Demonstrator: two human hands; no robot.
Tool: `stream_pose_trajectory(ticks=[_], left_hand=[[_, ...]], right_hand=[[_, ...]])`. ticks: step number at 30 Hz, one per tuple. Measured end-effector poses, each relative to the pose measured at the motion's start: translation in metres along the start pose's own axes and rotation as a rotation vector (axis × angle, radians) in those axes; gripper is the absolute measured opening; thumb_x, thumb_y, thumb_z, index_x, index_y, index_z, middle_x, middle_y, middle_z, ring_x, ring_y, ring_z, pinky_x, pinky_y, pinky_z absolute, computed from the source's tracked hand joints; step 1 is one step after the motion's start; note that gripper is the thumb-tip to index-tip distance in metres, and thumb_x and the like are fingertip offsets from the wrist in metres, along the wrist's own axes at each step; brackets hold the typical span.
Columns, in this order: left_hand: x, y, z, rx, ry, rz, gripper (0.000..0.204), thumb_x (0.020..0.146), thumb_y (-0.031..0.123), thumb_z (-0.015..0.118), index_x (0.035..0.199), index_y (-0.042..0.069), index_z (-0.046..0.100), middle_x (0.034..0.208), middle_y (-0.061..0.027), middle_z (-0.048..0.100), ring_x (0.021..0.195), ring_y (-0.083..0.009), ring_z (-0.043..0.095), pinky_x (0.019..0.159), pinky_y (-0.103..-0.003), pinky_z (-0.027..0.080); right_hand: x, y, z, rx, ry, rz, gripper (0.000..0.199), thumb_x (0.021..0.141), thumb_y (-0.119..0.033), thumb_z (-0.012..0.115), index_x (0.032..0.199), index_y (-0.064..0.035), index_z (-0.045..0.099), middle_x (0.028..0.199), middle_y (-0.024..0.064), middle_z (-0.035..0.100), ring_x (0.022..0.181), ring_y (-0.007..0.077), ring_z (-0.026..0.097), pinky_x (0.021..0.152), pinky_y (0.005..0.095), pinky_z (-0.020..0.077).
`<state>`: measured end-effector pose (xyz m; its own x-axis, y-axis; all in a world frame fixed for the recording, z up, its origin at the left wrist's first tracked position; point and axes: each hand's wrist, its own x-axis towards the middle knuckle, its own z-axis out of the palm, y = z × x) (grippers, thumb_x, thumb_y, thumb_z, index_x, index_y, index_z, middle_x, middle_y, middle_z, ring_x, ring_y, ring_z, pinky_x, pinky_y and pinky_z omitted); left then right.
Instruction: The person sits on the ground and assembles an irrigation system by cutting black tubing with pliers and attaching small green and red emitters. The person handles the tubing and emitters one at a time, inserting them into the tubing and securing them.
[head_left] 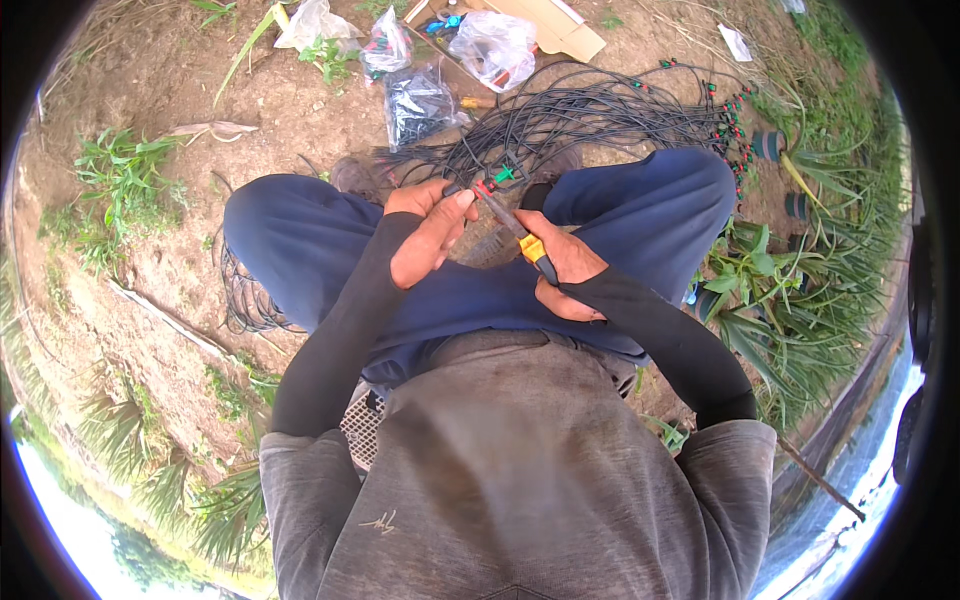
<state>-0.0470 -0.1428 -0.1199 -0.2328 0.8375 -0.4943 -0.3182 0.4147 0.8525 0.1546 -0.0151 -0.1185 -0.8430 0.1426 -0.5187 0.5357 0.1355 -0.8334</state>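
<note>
Two hands meet over the seated person's lap: the right hand (pixel 563 268) is clamped around the yellow-and-black handle of a slim hand tool (pixel 512 226), and the left hand (pixel 428 230) is pinched on a thin black tube (pixel 456 186) right at the tool's red tip. The tube joins a big bundle of black tubing (pixel 600 115) on the dirt ahead of the blue-trousered knees, near clear plastic bags (pixel 492 45) and a flattened cardboard box (pixel 555 25).
</note>
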Motion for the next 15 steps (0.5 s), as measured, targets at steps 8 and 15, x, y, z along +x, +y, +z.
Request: stream_pose_trajectory(ticks=[8, 15], left_hand=[[0.005, -0.006, 0.003, -0.015, -0.066, 0.05, 0.027, 0.099, 0.026, 0.054, 0.087, 0.002, 0.059, 0.052, 0.0028, 0.042, 0.04, -0.0047, 0.034, 0.039, -0.023, 0.026], [0.009, -0.002, 0.002, -0.056, -0.132, 0.03, 0.029, 0.099, 0.027, 0.054, 0.088, 0.001, 0.059, 0.054, 0.0021, 0.044, 0.043, -0.0049, 0.038, 0.041, -0.023, 0.03]], right_hand=[[-0.003, 0.015, 0.006, -0.088, 0.154, -0.215, 0.086, 0.062, 0.014, 0.048, 0.143, -0.0103, 0.029, 0.075, 0.0091, 0.054, 0.049, 0.0205, 0.058, 0.042, 0.0281, 0.0395], [-0.008, -0.004, -0.005, -0.133, 0.054, 0.014, 0.079, 0.068, 0.009, 0.052, 0.143, -0.004, 0.029, 0.11, 0.0206, 0.055, 0.103, 0.034, 0.059, 0.085, 0.0363, 0.0469]])
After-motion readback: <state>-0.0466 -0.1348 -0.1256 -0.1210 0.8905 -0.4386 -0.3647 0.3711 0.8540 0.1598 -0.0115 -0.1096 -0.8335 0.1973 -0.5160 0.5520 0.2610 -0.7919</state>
